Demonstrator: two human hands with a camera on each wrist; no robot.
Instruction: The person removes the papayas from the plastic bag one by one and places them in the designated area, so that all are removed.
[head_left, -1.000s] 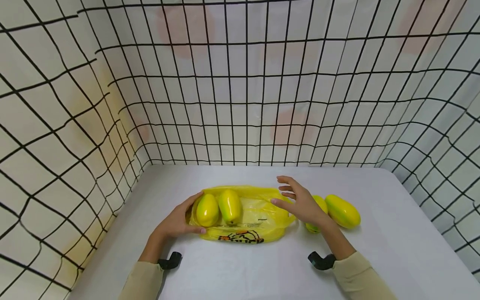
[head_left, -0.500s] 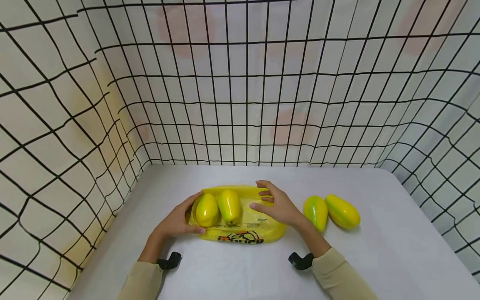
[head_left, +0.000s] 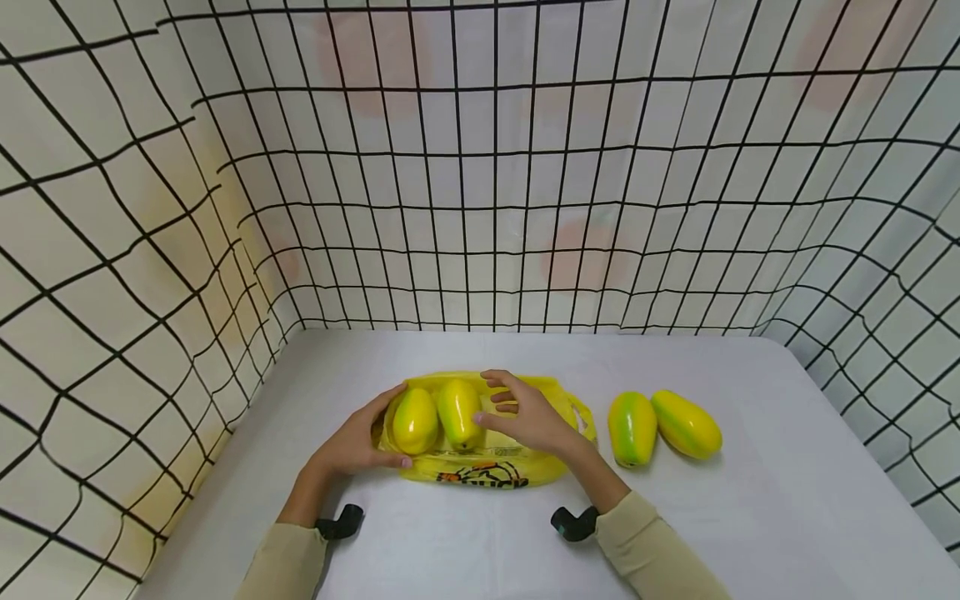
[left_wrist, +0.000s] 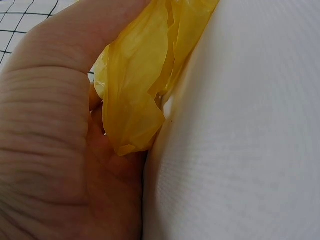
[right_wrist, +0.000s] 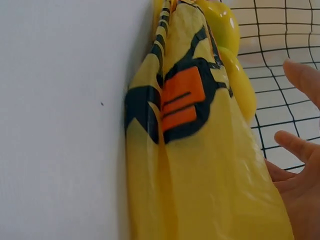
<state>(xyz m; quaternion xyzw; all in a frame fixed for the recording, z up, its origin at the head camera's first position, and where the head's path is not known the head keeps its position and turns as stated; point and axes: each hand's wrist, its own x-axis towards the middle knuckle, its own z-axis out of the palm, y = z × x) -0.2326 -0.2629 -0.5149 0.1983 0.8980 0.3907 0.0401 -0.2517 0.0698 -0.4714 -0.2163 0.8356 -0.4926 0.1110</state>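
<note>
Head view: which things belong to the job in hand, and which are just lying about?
Apparently in the job:
yellow bag, held by the left hand
left fruit and right fruit, on or in the bag; the right hand is beside the latter

Lying about or background:
inner loose fruit and outer loose fruit, untouched, possibly involved too
white table
gridded wall

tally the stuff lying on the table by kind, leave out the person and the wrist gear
Yellow plastic bag: 1
Yellow-green fruits: 4 (2 at the bag, 2 apart from it)
Total: 5
</note>
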